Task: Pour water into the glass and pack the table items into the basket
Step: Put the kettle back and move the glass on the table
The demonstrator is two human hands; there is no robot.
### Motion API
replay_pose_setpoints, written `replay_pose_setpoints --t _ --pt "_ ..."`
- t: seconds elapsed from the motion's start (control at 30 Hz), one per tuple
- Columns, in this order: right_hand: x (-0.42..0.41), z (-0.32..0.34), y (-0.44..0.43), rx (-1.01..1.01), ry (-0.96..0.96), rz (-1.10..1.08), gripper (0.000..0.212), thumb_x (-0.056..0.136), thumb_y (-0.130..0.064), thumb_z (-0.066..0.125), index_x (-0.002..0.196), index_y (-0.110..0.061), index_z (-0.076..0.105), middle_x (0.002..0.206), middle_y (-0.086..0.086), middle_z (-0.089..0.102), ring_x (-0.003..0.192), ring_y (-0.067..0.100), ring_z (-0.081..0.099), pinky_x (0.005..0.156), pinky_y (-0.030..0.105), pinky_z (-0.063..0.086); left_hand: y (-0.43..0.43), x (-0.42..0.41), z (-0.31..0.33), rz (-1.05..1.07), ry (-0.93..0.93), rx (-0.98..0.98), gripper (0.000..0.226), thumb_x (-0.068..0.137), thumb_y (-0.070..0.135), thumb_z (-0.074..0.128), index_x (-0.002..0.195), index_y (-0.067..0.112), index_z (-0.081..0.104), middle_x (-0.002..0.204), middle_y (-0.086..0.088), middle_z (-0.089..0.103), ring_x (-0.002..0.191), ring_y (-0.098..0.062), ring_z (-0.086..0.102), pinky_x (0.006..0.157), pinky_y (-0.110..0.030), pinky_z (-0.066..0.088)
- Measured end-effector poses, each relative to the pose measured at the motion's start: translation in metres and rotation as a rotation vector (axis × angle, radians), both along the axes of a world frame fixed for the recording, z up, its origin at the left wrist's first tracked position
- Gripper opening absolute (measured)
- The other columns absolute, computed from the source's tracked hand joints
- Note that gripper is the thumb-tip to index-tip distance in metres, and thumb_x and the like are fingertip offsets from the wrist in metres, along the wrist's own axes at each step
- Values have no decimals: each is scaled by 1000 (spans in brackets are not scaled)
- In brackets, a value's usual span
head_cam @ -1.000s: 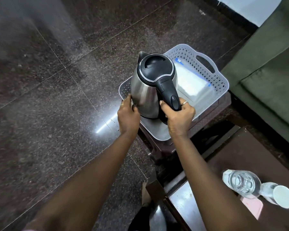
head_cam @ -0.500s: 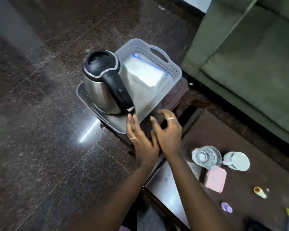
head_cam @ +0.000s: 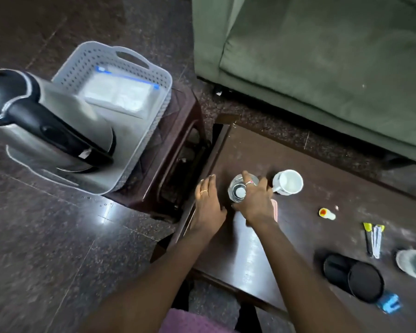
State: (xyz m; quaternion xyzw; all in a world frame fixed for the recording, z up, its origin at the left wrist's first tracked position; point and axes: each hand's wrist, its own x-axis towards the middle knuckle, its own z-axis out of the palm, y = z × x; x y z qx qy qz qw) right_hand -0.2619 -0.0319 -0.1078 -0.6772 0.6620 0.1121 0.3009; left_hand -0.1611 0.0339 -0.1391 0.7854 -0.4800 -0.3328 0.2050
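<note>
A steel kettle with a black lid and handle stands in the grey perforated basket, next to a zip bag. The basket sits on a dark stool left of the dark table. On the table's left end stands a clear glass, seen from above. My right hand is curled around it, thumb on the near side and fingers over the far rim. My left hand lies flat on the table edge just left of the glass and holds nothing.
A white mug stands right of the glass, a pink item partly under my right hand. Further right lie a small yellow-capped tube, yellow-handled tools, black round cases and a blue item. A green sofa stands behind.
Both hands let go of the kettle, which stays in the basket, and moved right to the table. My right hand has closed around the glass. The view swung right.
</note>
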Motion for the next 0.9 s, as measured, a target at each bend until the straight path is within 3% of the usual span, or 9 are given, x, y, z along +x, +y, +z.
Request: replay_pose_setpoints --t 0.07,0.2,0.4,0.53,0.7,0.9 --pt "-1 -3 -3 1 -47 -6 98 64 -18 81 142 -39 25 135 11 25 121 36 32 82 49 55 -3 -7 -5 -42 -37 15 89 76 15 68 146 9 13 153 -8 20 143 -24 10 117 -29 3" --pt "-8 -4 -3 -31 -104 33 96 62 -17 78 142 -35 29 132 11 28 118 37 35 93 41 45 -8 -19 -6 -91 -52 -11 92 70 23 71 144 7 20 152 -8 26 142 -22 17 116 -27 2" --pt "-46 16 7 -58 -159 48 98 55 -30 77 141 -36 30 128 9 32 117 33 40 93 41 48 -5 -49 11 -130 51 -165 86 65 32 74 135 0 38 140 -14 44 133 -28 37 109 -19 8" --pt "-78 42 5 -91 -231 21 98 53 -32 77 140 -33 32 125 8 32 112 33 42 90 39 51 -7 -83 29 -84 115 -247 88 64 52 54 136 4 37 138 -10 46 128 -22 38 107 -11 9" --pt "-132 70 -6 -161 -234 -40 92 53 -37 76 136 -36 35 114 5 34 101 31 45 85 35 47 -25 -135 46 -81 167 -332 85 63 49 58 133 5 40 135 -10 48 120 6 27 107 -23 24" --pt "-210 76 -31 -186 -186 -148 99 53 -37 82 139 -33 33 118 8 33 110 32 43 91 37 45 -60 -206 53 -228 239 -315 84 64 50 58 133 6 42 133 -10 52 125 -17 41 105 -13 18"
